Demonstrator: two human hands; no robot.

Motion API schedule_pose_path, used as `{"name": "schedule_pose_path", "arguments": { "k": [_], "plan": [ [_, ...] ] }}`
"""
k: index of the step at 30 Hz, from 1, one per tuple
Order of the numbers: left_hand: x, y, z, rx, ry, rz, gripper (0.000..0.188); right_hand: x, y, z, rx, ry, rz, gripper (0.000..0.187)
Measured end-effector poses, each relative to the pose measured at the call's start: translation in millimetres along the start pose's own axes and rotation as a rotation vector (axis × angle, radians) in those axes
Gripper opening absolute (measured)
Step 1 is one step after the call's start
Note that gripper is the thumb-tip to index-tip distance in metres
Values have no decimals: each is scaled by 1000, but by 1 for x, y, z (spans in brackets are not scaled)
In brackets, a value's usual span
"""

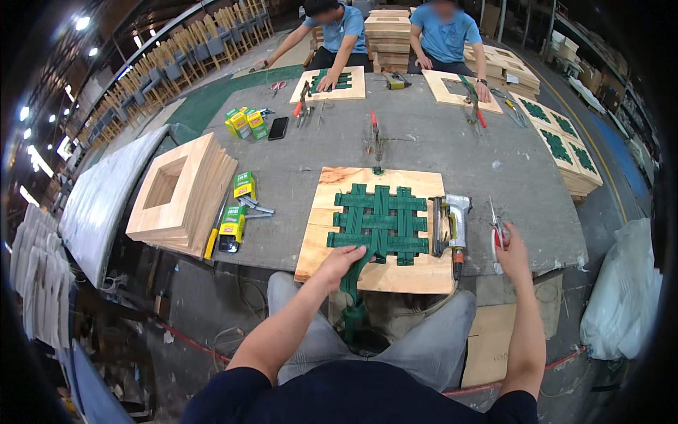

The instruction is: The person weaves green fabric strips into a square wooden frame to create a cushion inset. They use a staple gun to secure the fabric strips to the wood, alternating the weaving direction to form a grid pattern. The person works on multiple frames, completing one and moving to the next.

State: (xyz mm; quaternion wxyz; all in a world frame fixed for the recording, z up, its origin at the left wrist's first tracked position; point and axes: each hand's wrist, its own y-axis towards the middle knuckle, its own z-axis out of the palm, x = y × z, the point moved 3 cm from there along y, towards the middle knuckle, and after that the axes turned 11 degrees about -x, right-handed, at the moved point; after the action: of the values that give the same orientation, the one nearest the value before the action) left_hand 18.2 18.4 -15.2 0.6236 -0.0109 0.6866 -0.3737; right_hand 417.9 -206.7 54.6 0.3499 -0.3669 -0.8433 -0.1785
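Note:
In front of me a square wooden panel [318,212] lies on the table, its middle opening crossed by woven green webbing [381,222]. My left hand [342,265] pinches the loose green strap [351,281] at the panel's near edge; the strap hangs down toward my lap. Off the panel's right side, my right hand [514,252] has its fingers at the red and white handles of a pair of scissors [497,233], whose blades point away from me. Between that hand and the webbing, a staple gun [452,222] rests on the panel's right edge.
Stacked wooden frames [180,194] stand at the left, beside staple boxes [232,220]. A red-handled tool [374,131] lies beyond the panel. Two people in blue shirts work at the far side on similar panels [359,83]. More webbed panels [558,141] are stacked at the right.

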Motion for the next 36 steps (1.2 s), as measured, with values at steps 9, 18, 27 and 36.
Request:
{"name": "schedule_pose_path", "arguments": {
  "k": [9,18,27,36],
  "plan": [
    [-58,10,4,50,20,-16,35,120,-87,78,293,-525,-701,50],
    [-52,2,12,92,101,3,36,131,-73,132,492,-666,-809,50],
    [-55,-1,7,108,129,34,39,122,-63,137,546,-591,-892,53],
    [-69,-16,1,90,9,101,36,135,-67,145,477,-346,-774,55]
  ]
}}
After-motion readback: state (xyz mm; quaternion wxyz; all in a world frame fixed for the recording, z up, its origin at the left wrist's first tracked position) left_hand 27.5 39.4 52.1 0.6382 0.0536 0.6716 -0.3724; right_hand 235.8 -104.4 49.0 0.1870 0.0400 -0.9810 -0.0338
